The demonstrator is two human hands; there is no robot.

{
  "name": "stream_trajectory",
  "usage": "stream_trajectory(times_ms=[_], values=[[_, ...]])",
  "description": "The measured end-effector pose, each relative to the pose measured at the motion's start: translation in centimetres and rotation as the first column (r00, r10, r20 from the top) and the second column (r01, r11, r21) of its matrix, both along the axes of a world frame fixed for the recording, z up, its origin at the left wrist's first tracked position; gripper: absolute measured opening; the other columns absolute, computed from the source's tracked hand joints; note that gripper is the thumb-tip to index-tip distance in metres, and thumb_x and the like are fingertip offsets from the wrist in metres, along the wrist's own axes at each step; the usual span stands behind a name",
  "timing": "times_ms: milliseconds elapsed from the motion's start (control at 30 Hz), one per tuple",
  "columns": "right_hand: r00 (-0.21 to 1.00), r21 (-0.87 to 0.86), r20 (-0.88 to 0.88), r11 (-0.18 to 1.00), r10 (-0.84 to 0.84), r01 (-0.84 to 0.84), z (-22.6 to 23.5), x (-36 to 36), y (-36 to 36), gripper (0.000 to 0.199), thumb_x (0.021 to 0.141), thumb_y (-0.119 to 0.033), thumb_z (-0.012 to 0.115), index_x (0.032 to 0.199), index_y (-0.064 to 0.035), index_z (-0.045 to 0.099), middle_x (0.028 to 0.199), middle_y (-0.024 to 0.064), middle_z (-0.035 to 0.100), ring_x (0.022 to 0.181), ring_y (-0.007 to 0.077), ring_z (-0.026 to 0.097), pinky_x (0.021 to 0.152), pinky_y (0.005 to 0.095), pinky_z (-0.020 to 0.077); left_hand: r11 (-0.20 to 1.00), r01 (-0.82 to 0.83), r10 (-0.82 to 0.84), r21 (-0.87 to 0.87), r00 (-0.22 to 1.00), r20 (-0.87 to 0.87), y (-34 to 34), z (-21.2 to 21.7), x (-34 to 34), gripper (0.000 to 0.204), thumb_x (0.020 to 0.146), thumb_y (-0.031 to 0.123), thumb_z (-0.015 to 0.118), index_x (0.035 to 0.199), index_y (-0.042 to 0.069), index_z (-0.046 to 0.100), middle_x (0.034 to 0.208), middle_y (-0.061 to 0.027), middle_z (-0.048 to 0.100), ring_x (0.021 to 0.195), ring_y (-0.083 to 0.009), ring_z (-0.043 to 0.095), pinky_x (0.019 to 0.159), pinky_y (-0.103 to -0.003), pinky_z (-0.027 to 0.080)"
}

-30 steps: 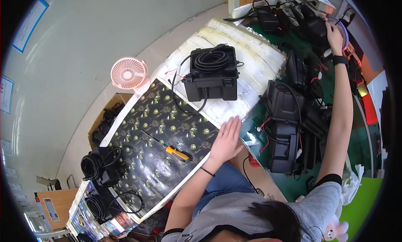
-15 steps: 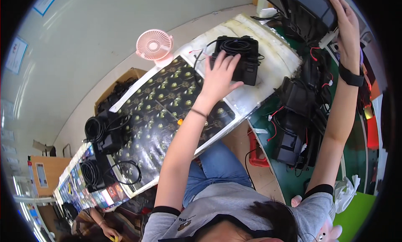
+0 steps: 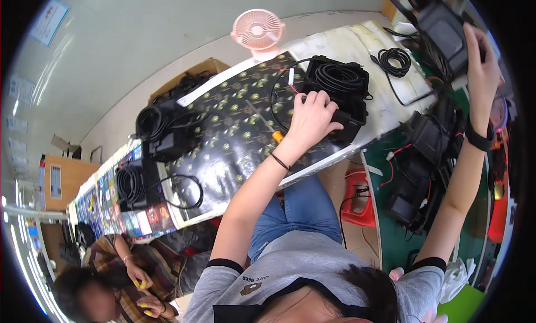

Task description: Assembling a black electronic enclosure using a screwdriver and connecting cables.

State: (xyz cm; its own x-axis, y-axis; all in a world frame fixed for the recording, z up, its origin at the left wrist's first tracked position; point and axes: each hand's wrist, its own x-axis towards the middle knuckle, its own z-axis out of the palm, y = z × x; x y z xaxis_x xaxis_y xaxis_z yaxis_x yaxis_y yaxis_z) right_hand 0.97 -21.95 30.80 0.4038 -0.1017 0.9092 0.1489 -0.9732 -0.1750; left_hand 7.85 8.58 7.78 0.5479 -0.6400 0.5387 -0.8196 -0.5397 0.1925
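Observation:
My left hand [image 3: 315, 117] has its fingers bent over the near left part of an open black plastic case [image 3: 350, 108]. A coiled black cable [image 3: 338, 77] lies in the case's far half, and a thin red wire with a white sleeve [image 3: 291, 77] sticks out beside it. At the upper right, my right hand [image 3: 483, 72] grips the side of another black case [image 3: 444, 34], held up off the bench. Its underside and far side are partly out of view. A second coil of black cable [image 3: 395, 62] rests on the white table end between the two cases.
An orange-handled screwdriver [image 3: 277, 136] lies on the patterned sheet [image 3: 223, 139]. Beyond stands a pink fan [image 3: 258, 30]. Black cases with cables [image 3: 162, 136] sit at the left, more cases [image 3: 410, 186] on the green bench. A co-worker's hand [image 3: 139, 274] is at lower left.
The open case has shifted left toward the patterned sheet, with my left hand on it. A cable coil now lies on the white table end. My right hand still has the other case; the view has turned.

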Motion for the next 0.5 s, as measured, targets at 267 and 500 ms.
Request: stream_trajectory(times_ms=[267,500], values=[[0.892,-0.127,-0.421,0.985,-0.164,0.12,-12.2,3.4,-0.5,0.027,0.099,-0.03,0.057,0.099,-0.0031,0.06,0.091,0.0184,0.066,0.084,0.0402,0.063,0.07,0.0402,0.0494,0.985,-0.11,0.115,-0.136,0.993,0.03,6.9,-1.6,-2.3,0.043,0.068,0.043,0.079,0.098,0.015,0.069,0.095,-0.0016,0.052,0.096,-0.0209,0.051,0.086,-0.042,0.036],[0.627,-0.085,-0.771,0.957,0.113,-0.276,-14.9,2.6,5.9,0.019,0.092,-0.012,0.064,0.088,0.0031,0.052,0.073,0.0214,0.054,0.065,0.0395,0.052,0.06,0.0424,0.0424,0.966,-0.205,0.21,-0.155,0.977,0.017,11.1,-1.9,-4.2,0.044,0.066,0.042,0.081,0.099,0.016,0.069,0.094,0.0004,0.051,0.095,-0.0189,0.05,0.085,-0.04,0.036]])
